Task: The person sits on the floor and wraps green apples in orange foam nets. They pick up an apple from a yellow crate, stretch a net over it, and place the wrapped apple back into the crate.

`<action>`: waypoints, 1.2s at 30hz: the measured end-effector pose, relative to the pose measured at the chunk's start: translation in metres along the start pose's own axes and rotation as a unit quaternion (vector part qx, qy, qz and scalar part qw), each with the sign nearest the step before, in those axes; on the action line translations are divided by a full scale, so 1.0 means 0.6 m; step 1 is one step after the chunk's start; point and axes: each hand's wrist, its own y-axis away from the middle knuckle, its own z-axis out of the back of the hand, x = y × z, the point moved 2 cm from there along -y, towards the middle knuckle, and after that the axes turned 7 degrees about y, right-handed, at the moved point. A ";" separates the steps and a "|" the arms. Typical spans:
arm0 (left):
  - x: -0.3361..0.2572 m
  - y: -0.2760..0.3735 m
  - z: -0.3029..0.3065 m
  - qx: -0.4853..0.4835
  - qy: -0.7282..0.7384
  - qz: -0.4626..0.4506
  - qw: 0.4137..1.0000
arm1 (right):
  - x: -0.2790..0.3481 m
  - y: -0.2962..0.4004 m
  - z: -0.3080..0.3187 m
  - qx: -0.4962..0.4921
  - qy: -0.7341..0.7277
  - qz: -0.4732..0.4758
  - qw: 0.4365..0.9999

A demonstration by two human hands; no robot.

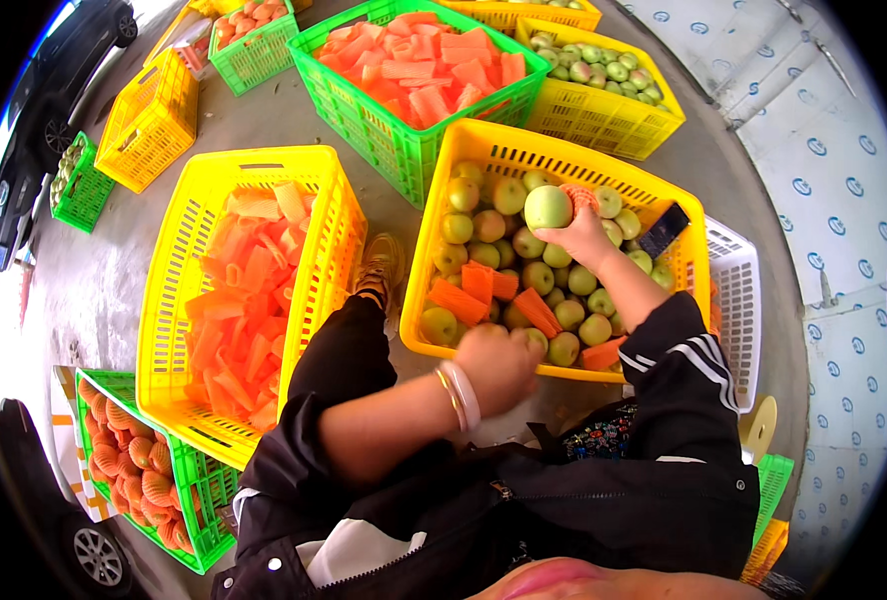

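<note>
My right hand holds a pale green apple, with an orange foam net between the fruit and the fingers. Both are over a yellow plastic crate of green and reddish apples. Near that crate's front edge is my left hand, blurred, with curled fingers and bangles at the wrist; whether anything is inside it cannot be told. Loose orange foam nets lie on the apples. A smartphone rests at the crate's right side.
To the left, a yellow crate holds flat foam nets, and a green crate holds netted fruit. Behind are a green crate of nets and a yellow crate of apples. A white basket stands at the right, near a wall.
</note>
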 end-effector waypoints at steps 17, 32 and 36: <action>-0.135 -0.020 0.034 -0.339 0.060 -0.181 0.921 | 0.126 0.367 0.091 0.178 -0.501 -0.008 0.847; -0.229 -0.038 0.063 -0.227 -0.007 -0.188 0.956 | 0.134 0.422 0.148 0.243 -0.556 0.046 0.794; -0.215 -0.071 0.069 -0.216 0.275 -0.228 0.909 | 0.120 0.414 0.162 0.240 -0.591 0.103 0.763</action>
